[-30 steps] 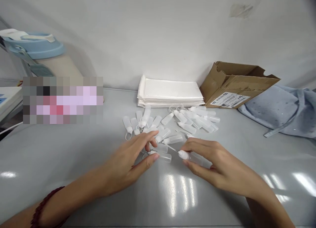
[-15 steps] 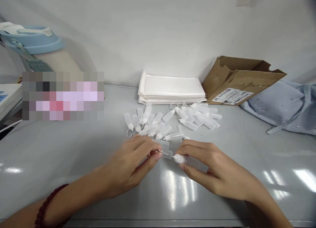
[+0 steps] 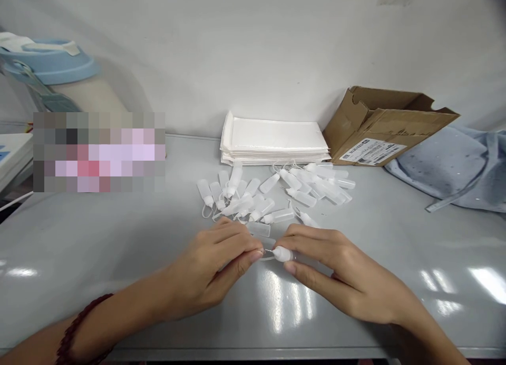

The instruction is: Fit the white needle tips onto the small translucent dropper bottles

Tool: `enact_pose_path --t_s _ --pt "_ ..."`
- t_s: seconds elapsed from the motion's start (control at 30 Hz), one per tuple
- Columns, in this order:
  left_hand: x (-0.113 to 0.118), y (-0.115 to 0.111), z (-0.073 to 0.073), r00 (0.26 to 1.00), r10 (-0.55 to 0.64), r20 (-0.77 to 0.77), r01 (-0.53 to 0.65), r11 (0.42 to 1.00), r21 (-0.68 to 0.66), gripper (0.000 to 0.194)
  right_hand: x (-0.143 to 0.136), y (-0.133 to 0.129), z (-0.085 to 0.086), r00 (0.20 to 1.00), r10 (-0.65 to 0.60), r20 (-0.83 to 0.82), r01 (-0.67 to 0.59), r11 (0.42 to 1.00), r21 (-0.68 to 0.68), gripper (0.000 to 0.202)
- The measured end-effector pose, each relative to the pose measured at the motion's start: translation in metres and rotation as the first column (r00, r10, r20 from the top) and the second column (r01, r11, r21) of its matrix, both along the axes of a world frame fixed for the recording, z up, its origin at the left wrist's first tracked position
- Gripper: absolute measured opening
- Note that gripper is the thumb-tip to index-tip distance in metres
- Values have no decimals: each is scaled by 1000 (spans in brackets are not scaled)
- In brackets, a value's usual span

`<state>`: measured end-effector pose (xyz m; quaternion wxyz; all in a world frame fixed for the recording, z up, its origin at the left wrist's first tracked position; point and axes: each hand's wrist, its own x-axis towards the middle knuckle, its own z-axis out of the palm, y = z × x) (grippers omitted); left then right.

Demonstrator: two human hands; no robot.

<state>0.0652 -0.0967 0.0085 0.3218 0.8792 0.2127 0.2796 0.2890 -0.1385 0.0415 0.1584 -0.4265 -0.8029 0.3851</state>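
My right hand grips a small translucent needle-tip squeeze bottle between thumb and fingers, lying sideways with its white top toward the left. A thin metal needle points from that top into the fingertips of my left hand. Those fingertips are pinched together on the bottle's small cap, mostly hidden; a white strap curves from them toward the bottle. Just beyond my hands lies a loose pile of similar bottles, some with looped straps.
A stack of white padded envelopes stands against the wall, beside an open cardboard box. Blue-grey fabric lies at the right. A large blue-lidded tumbler and a blurred-out patch are at the left of the grey table.
My left fingertips have moved slightly right and down, closer to the bottle's top. The bottle has shifted a little left. Its needle now reaches my left fingertips.
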Motion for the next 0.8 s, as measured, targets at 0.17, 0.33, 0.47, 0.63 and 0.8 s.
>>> enact_pose_path --t_s 0.17,0.33,0.47,0.63,0.8 --pt "0 0 1 1000 -8 8 8 1000 12 13 0 0 0 1000 5 -5 -5 1000 -10 14" --pt "-1 -1 1 1000 -13 9 13 1000 18 14 0 -1 0 1000 7 -2 -7 1000 -7 14" --pt "0 0 2 999 -30 -12 30 999 19 14 1 -1 0 1000 9 4 -9 1000 -6 14" --pt "0 0 4 999 -51 -20 51 999 12 14 1 0 1 1000 20 -14 -20 1000 -13 15" --pt "-1 0 6 997 -66 -33 66 998 -12 15 0 1 2 1000 20 -23 -20 1000 -13 17"
